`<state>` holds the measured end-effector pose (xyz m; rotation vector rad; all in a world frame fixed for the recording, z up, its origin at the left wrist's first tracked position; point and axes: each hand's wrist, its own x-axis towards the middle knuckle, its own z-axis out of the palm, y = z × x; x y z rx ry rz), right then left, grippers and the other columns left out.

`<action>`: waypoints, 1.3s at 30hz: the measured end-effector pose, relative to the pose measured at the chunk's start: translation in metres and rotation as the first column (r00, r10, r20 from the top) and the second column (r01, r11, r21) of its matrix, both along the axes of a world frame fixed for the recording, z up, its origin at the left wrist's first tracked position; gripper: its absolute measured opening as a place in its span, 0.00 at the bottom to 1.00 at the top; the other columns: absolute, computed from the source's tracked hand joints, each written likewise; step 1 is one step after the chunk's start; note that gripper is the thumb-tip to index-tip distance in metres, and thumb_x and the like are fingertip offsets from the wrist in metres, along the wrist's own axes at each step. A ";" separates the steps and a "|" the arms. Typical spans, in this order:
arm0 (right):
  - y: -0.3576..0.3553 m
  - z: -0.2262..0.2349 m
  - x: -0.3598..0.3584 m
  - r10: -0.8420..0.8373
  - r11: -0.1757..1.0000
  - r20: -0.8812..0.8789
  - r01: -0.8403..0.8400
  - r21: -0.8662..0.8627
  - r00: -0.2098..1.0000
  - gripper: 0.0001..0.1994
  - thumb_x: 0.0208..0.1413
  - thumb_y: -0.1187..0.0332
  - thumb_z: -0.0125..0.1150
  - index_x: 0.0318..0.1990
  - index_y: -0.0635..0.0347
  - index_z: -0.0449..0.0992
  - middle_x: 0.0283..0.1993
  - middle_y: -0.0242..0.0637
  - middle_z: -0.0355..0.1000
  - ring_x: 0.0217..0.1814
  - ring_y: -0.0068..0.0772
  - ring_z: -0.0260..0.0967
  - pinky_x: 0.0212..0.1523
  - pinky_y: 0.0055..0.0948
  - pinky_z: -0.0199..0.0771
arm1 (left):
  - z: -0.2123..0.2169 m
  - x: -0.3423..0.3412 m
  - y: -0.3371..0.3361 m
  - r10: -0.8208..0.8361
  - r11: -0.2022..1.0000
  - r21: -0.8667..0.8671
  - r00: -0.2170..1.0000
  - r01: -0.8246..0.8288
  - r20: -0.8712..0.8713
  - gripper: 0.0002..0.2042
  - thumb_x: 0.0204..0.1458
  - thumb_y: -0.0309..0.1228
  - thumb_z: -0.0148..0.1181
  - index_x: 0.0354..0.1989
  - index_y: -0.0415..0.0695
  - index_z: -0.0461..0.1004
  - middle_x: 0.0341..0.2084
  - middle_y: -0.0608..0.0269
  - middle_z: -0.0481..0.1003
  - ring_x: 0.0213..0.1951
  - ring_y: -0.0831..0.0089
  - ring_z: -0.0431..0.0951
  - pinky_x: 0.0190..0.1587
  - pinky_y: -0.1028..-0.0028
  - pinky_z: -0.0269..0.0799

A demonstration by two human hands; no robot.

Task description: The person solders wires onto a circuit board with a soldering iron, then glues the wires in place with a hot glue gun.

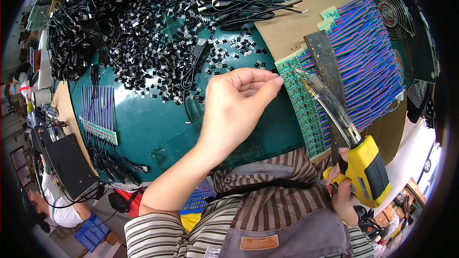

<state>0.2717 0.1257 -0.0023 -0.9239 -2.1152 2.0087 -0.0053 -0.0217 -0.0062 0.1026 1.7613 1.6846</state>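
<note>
Yellow-black soldering gun [367, 162], tilted, tip over green circuit-board row [304, 114]; multicoloured wires [366, 67] rightward.

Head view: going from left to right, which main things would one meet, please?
Black rectangular box → bare left hand → long green circuit-board panel → yellow-and-black pistol-grip soldering tool → round black wire fan guard.

Single wide fisheye view from the left one of two side-by-side cameras worn on the person's head, upright and unmirrored. It looks steeply down, at close range, from above the near edge of the flat, green-topped desk [155, 136]. Straight edges bow toward the dark circular rim; the wearer's brown-striped cloth apron [287, 203] occupies the lower field.
</note>
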 end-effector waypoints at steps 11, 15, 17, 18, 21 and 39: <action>-0.019 0.021 -0.032 -0.017 0.985 -0.028 0.022 0.173 0.999 0.38 0.60 0.38 0.50 0.61 0.66 0.61 0.26 0.31 0.62 0.22 0.20 0.60 0.26 0.22 0.60 | 0.008 -0.027 -0.043 -0.206 0.698 -0.631 0.749 -0.338 -0.630 0.05 0.45 0.30 0.70 0.29 0.44 0.83 0.25 0.59 0.79 0.23 0.69 0.77 0.29 0.70 0.71; -0.017 0.020 -0.028 0.005 0.983 -0.024 0.000 0.183 1.000 0.37 0.61 0.39 0.50 0.61 0.67 0.61 0.26 0.31 0.63 0.23 0.21 0.60 0.27 0.22 0.61 | 0.010 -0.028 -0.044 -0.260 0.690 -0.644 0.718 -0.330 -0.646 0.05 0.46 0.29 0.69 0.30 0.44 0.82 0.23 0.59 0.78 0.22 0.67 0.77 0.29 0.69 0.71; -0.016 0.022 -0.030 0.034 0.971 0.016 -0.037 0.238 0.999 0.37 0.61 0.39 0.50 0.61 0.67 0.62 0.27 0.32 0.64 0.24 0.21 0.61 0.29 0.23 0.62 | 0.010 -0.031 -0.045 -0.367 0.709 -0.631 0.601 -0.314 -0.710 0.07 0.45 0.24 0.69 0.31 0.35 0.81 0.20 0.58 0.78 0.21 0.78 0.74 0.27 0.77 0.69; -0.015 0.022 -0.029 0.030 0.970 0.017 -0.034 0.241 0.999 0.37 0.61 0.39 0.50 0.61 0.67 0.62 0.27 0.32 0.64 0.24 0.21 0.61 0.29 0.23 0.62 | 0.010 -0.032 -0.045 -0.367 0.712 -0.630 0.600 -0.310 -0.711 0.07 0.45 0.24 0.69 0.31 0.35 0.81 0.20 0.58 0.78 0.21 0.78 0.74 0.27 0.77 0.69; -0.008 0.017 -0.019 0.051 0.947 0.035 -0.060 0.316 0.998 0.37 0.61 0.39 0.49 0.60 0.67 0.63 0.27 0.32 0.64 0.25 0.22 0.62 0.30 0.23 0.63 | 0.017 -0.029 -0.043 -0.378 0.775 -0.589 0.579 -0.230 -0.722 0.06 0.45 0.23 0.68 0.31 0.35 0.81 0.22 0.57 0.79 0.22 0.77 0.75 0.28 0.76 0.70; -0.007 0.021 -0.021 0.027 0.974 0.078 -0.043 0.221 0.997 0.41 0.58 0.33 0.46 0.63 0.64 0.61 0.29 0.30 0.63 0.27 0.22 0.62 0.31 0.24 0.64 | -0.006 0.036 0.010 0.076 0.986 -0.102 0.909 -0.129 -0.409 0.06 0.56 0.20 0.62 0.38 0.30 0.77 0.32 0.59 0.80 0.34 0.78 0.80 0.40 0.79 0.77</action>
